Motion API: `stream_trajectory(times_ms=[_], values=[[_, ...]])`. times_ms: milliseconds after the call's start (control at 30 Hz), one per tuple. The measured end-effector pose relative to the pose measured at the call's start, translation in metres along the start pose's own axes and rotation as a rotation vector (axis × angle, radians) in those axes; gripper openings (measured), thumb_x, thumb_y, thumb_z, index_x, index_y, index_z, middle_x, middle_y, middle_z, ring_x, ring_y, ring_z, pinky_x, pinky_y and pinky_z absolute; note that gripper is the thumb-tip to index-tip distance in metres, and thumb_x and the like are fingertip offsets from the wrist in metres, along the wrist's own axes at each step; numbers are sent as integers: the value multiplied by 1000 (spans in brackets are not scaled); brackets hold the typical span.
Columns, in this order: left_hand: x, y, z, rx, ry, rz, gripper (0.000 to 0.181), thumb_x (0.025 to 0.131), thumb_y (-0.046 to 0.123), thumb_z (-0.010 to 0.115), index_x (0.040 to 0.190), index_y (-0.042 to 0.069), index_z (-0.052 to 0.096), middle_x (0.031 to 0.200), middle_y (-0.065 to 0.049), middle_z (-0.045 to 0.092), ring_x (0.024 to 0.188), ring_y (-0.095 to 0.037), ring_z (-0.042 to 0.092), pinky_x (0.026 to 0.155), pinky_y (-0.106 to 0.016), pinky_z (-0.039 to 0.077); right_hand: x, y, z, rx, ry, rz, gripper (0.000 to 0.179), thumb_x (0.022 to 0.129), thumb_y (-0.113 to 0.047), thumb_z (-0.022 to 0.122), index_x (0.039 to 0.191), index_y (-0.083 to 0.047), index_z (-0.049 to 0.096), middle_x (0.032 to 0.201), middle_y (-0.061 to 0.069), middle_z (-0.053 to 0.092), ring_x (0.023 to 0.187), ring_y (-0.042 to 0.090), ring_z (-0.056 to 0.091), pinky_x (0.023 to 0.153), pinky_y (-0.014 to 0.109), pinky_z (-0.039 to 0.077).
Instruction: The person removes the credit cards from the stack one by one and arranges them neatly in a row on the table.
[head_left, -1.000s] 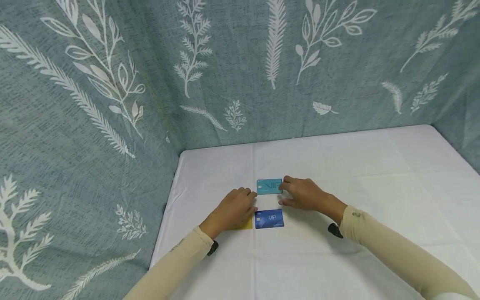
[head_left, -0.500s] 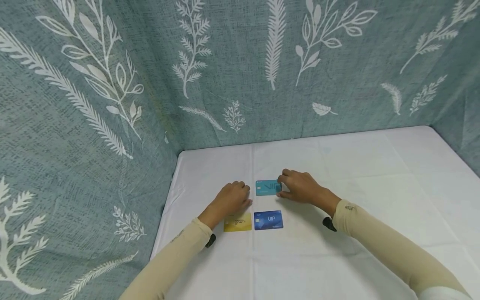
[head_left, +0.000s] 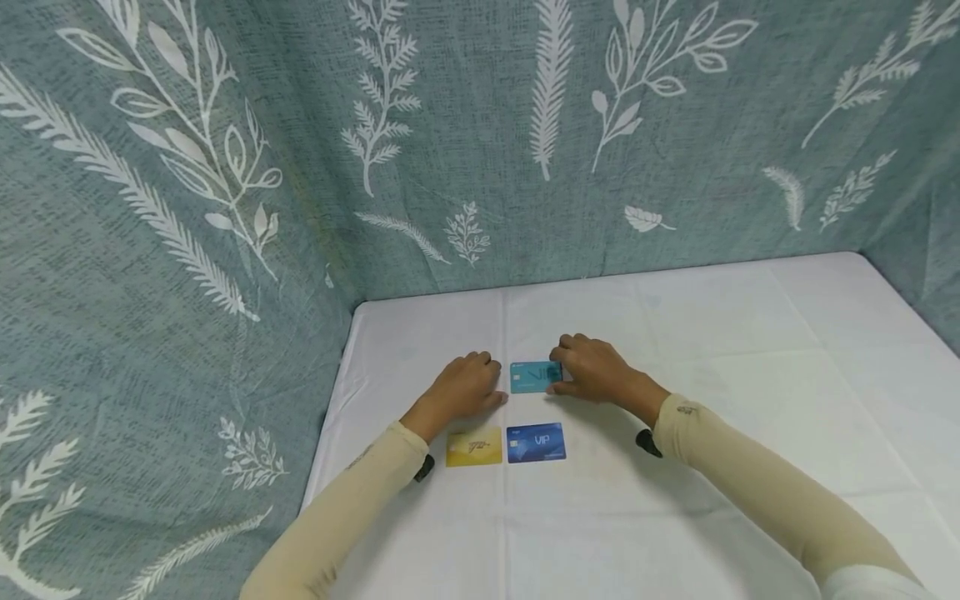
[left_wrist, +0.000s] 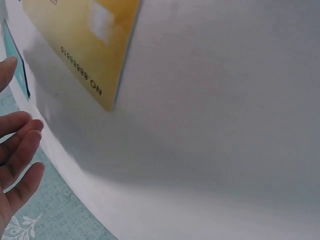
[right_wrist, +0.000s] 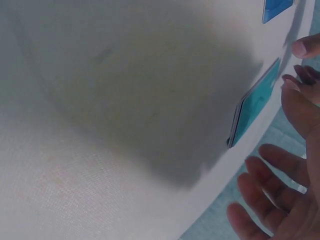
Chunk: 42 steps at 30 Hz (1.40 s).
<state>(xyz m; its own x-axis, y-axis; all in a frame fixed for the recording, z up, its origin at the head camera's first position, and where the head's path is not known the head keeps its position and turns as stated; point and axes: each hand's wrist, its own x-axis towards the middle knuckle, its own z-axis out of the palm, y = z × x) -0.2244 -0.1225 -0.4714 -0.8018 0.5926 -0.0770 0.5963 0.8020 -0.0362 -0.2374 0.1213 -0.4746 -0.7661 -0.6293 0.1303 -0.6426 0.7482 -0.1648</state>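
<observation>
A teal card printed with VIP lies flat on the white cloth, between the two hands. Just off its left edge is my left hand, its fingers loosely bent with nothing held. Over the card's right end hovers my right hand, thumb and fingers apart. In the right wrist view a gap shows between those fingers and the teal card. Nearer to me, a yellow card and a blue VIP card lie side by side. Part of the yellow card appears in the left wrist view.
A white cloth covers the table. Behind it and on the left hangs a blue-green curtain with white leaf prints. Beige sleeves cover both forearms, and a small black object sits under each wrist.
My left hand has moved back and leftward from the blue card, uncovering the yellow one. The right hand has moved slightly left, farther over the teal card. The cards stay put.
</observation>
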Motion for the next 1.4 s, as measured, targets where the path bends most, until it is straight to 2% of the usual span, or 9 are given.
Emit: stream_trajectory(times_ms=[200,333,567,733,900,1400], values=[[8,1,0,-56,-47,-3,57,89,47,61,126,4,56,116,-10,58,99,-21,55,88,-37,47,2,2,4,-29,-29,7,60,75,-52,74,110,-4,67,97,7,61,82,18,56,68,32,49],[12,1,1,-42,-40,21,59,88,48,61,127,3,55,118,-12,56,101,-22,55,88,-37,47,3,2,5,-36,-56,19,62,74,-53,74,111,-3,66,100,8,61,84,19,56,69,34,50],[19,-1,4,-41,-34,34,60,86,49,63,125,4,56,115,-11,56,97,-20,54,85,-35,47,5,2,9,-18,-90,26,62,73,-53,75,110,-4,67,101,8,61,84,18,54,70,35,50],[23,1,5,-61,-39,37,61,86,49,63,127,4,55,117,-11,55,96,-18,53,84,-34,47,6,4,13,-20,-82,23,60,74,-51,75,111,-5,66,101,8,60,85,19,55,70,35,50],[25,3,3,-66,-29,47,59,86,47,65,126,4,56,117,-12,55,94,-19,53,83,-35,47,6,5,13,-14,-76,22,58,74,-49,76,110,-4,67,101,9,60,85,20,56,70,35,50],[27,6,2,-77,-59,45,55,87,45,64,126,7,57,114,-9,53,87,-16,50,78,-32,46,7,8,15,32,-98,26,55,76,-46,75,112,-4,67,102,8,59,85,17,56,70,31,50]])
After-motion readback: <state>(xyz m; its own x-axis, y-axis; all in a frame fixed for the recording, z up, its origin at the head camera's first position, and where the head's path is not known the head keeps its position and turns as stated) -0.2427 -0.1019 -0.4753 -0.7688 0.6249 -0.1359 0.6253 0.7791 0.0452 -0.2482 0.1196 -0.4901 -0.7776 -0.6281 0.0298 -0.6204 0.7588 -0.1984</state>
